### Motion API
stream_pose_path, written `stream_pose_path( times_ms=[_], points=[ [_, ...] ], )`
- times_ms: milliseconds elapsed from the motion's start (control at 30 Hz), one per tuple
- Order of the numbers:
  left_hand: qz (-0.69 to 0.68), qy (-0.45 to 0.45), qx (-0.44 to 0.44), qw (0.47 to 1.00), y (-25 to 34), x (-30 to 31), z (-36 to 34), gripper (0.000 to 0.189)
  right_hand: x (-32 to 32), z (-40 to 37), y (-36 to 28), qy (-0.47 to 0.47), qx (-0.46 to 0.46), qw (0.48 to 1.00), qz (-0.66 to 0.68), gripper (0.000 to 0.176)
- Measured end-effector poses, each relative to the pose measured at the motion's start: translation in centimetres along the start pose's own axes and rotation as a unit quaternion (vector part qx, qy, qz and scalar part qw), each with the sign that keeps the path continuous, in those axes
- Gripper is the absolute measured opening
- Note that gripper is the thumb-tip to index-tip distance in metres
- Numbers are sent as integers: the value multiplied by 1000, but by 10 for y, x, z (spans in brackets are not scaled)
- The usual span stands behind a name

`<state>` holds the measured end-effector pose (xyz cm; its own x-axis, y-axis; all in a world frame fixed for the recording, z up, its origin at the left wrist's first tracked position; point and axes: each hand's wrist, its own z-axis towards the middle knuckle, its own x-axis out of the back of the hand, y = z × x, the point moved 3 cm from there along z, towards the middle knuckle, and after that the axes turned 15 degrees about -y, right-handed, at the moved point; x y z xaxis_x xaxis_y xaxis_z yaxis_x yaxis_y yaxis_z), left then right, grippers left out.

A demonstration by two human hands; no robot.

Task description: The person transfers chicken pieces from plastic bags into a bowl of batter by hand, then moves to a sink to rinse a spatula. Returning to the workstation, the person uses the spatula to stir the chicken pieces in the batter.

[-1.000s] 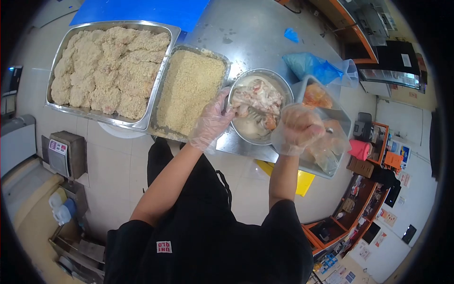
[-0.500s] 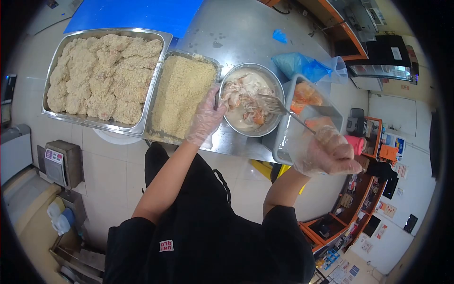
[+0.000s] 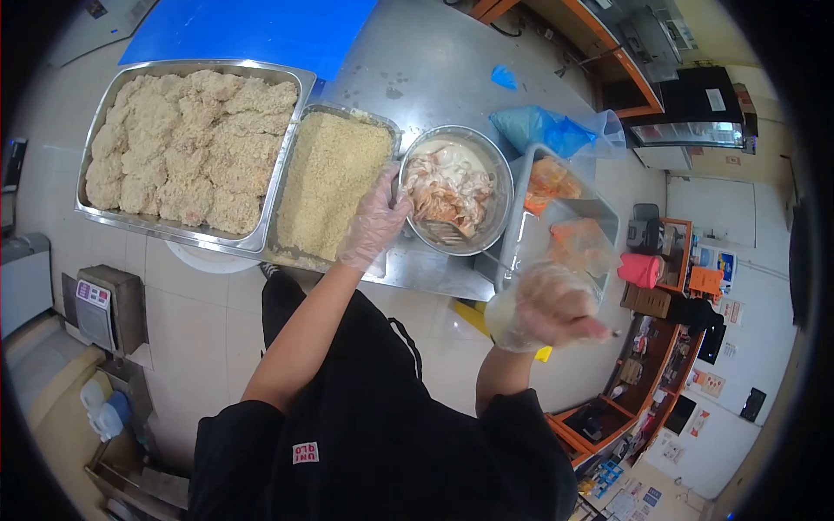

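Note:
A round metal bowl [image 3: 501, 211] stands on the steel table with raw meat pieces [image 3: 453, 193] in a whitish batter. My left hand [image 3: 375, 219], in a clear plastic glove, is closed on the bowl's left rim. My gloved right hand [image 3: 556, 308] grips the handle of a slotted turner [image 3: 447, 233], whose head lies in the bowl's near side against the meat. Part of the handle is hidden by the glove. Left of the bowl sits a metal pan [image 3: 395, 117] of pale crumbs [image 3: 337, 178], partly behind my left hand.
A large steel tray [image 3: 304, 78] of crumb-coated pieces [image 3: 187, 148] stands at far left. Right of the bowl is a grey plastic tub [image 3: 512, 252] with bagged orange meat [image 3: 552, 184]. A blue bag [image 3: 543, 128] lies behind it, and a blue board [image 3: 252, 35] at the back.
My right hand has moved down and slightly left, shifting the turner's head from the bowl's right side to its near side. The meat has been turned over. My left hand stays on the rim.

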<state>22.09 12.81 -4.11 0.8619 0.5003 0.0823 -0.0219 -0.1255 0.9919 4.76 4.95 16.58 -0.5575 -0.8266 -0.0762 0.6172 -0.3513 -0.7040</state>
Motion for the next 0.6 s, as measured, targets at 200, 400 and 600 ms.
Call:
stream_pose_path(
  times_ms=[200,400,600],
  points=[
    [-40,-17,18,999,6,1,-2,56,12,9,43,78,-98,992,-34,68],
    [-34,-19,28,999,7,2,-3,56,45,53,18,12,10,1000,-18,68],
    [-14,1,23,1000,2,-2,-4,55,78,68,112,-65,-59,994,-67,72]
  ],
)
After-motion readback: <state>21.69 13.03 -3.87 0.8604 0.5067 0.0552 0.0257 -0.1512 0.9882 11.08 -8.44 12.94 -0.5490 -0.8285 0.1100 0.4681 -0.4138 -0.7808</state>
